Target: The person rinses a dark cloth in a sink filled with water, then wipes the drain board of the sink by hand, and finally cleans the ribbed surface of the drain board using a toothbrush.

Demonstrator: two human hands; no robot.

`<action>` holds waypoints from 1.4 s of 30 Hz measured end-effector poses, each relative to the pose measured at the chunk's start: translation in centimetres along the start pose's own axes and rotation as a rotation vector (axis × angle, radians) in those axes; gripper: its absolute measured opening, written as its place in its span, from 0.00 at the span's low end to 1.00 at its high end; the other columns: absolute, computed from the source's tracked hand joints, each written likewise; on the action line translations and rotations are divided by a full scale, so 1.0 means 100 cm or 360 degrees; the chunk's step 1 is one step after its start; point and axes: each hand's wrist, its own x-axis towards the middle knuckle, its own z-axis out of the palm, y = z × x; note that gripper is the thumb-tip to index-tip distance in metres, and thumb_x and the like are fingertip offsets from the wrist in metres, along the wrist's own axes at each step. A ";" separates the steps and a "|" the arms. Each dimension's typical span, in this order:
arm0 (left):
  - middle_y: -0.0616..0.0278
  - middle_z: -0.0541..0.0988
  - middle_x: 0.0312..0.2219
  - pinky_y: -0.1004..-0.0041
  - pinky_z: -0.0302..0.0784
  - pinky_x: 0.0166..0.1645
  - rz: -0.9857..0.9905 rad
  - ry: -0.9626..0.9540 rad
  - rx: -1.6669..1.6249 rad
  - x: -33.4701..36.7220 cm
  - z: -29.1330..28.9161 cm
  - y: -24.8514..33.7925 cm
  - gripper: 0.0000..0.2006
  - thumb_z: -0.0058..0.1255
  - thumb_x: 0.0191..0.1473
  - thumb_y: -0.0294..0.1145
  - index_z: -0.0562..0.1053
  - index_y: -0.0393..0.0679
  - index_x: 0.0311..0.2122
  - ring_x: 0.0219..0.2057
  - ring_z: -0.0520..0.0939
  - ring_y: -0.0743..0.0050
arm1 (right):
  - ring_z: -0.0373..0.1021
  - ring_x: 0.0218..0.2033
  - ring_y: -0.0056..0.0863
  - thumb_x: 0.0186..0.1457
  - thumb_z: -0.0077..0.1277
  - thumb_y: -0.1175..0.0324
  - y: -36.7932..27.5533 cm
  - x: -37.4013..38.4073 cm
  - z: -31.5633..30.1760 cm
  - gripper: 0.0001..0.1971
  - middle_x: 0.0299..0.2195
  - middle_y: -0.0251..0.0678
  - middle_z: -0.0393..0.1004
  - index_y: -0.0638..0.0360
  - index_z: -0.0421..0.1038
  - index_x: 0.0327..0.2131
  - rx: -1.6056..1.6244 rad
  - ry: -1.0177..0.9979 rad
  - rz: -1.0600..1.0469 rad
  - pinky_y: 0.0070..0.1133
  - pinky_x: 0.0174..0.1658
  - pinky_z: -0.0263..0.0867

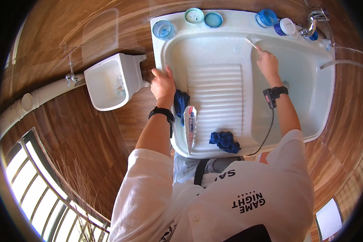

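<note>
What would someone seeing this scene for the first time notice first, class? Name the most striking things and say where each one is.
The big white washing sink with its ribbed washboard fills the middle. The right hand holds a small white brush over the deeper basin, while the left hand rests on the sink's left rim. Dark blue cloths lie on the washboard's near end, and blue lidded jars line the far ledge.

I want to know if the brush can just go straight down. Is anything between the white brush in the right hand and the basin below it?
Nothing visible. The right hand holds the white brush over the deep basin, whose part under it shows bare. The blue cloths lie apart on the ribbed washboard.
</note>
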 end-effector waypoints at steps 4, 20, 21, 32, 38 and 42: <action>0.41 0.73 0.17 0.54 0.72 0.24 -0.0009 0.0003 -0.0005 -0.001 0.001 0.003 0.21 0.36 0.52 0.51 0.58 0.38 0.30 0.21 0.75 0.41 | 0.68 0.24 0.40 0.41 0.42 0.76 -0.014 -0.015 0.012 0.23 0.23 0.42 0.70 0.46 0.66 0.45 -0.0201 -0.0081 -0.0198 0.32 0.27 0.65; 0.41 0.73 0.17 0.53 0.71 0.26 -0.0040 -0.0019 -0.0141 -0.001 -0.001 -0.003 0.21 0.37 0.51 0.51 0.58 0.38 0.30 0.21 0.75 0.41 | 0.69 0.25 0.40 0.40 0.47 0.74 -0.040 0.002 0.004 0.25 0.26 0.40 0.71 0.45 0.64 0.46 -0.0332 -0.0206 -0.0488 0.33 0.28 0.65; 0.41 0.73 0.17 0.53 0.71 0.26 -0.0050 -0.0021 -0.0142 -0.003 -0.002 -0.003 0.21 0.37 0.51 0.51 0.58 0.38 0.30 0.21 0.75 0.41 | 0.69 0.25 0.40 0.40 0.47 0.74 -0.038 0.008 0.000 0.25 0.26 0.40 0.71 0.45 0.64 0.46 -0.0335 -0.0212 -0.0496 0.33 0.28 0.65; 0.46 0.73 0.15 0.57 0.72 0.24 -0.0018 0.0037 -0.0041 -0.001 -0.001 -0.003 0.21 0.37 0.51 0.51 0.58 0.39 0.30 0.19 0.76 0.46 | 0.69 0.23 0.41 0.42 0.43 0.74 -0.044 0.019 0.005 0.28 0.30 0.40 0.70 0.39 0.59 0.50 -0.0344 -0.0320 -0.0158 0.33 0.28 0.65; 0.46 0.73 0.15 0.58 0.73 0.24 -0.0017 0.0035 -0.0052 -0.002 -0.002 -0.005 0.21 0.37 0.51 0.51 0.58 0.39 0.30 0.19 0.76 0.47 | 0.69 0.24 0.40 0.40 0.42 0.77 -0.055 0.032 -0.002 0.26 0.25 0.41 0.71 0.43 0.64 0.47 -0.0295 -0.0165 -0.0233 0.32 0.27 0.66; 0.46 0.73 0.15 0.58 0.73 0.24 -0.0008 0.0018 -0.0055 0.000 -0.003 -0.002 0.21 0.37 0.51 0.51 0.58 0.39 0.30 0.19 0.76 0.47 | 0.69 0.22 0.38 0.41 0.43 0.74 -0.065 0.018 0.019 0.28 0.27 0.38 0.71 0.38 0.60 0.49 -0.0320 -0.0113 -0.0522 0.31 0.26 0.65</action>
